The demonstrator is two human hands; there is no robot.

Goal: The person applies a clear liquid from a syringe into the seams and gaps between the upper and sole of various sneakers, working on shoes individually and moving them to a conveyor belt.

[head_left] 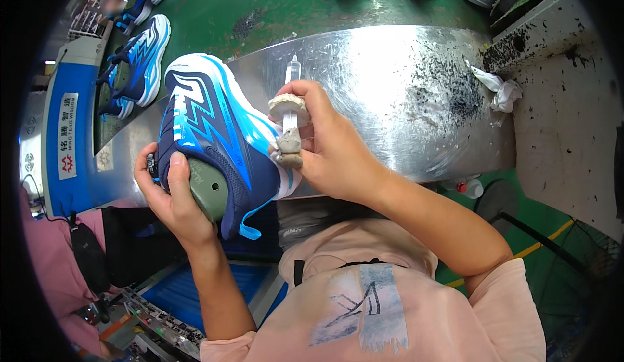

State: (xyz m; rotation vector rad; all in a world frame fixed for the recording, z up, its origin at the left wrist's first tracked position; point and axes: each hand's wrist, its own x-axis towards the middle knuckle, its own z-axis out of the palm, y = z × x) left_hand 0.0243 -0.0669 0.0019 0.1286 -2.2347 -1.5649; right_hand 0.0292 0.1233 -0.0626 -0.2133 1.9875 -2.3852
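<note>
A navy sneaker (214, 124) with bright blue and white trim stands tilted, its toe away from me and its sole turned right. A green shoe last (207, 185) fills its opening. My left hand (175, 199) grips the shoe by the collar and last, thumb on top. In my right hand (338, 147), beside the shoe's sole edge, is a clear syringe (294, 70) with its narrow tip pointing away from me. A whitish, crusted disc and a grey lump cover its near end. Some of the right fingers are hidden behind the syringe and the shoe.
Below the shoe lies a metal work plate (370, 56), with black residue at its right. Crumpled white tissue (500, 92) sits by a stained panel (552, 69). More sneakers (140, 59) stand on the green surface at left and far side. Another person's pink clothing (58, 258) shows at left.
</note>
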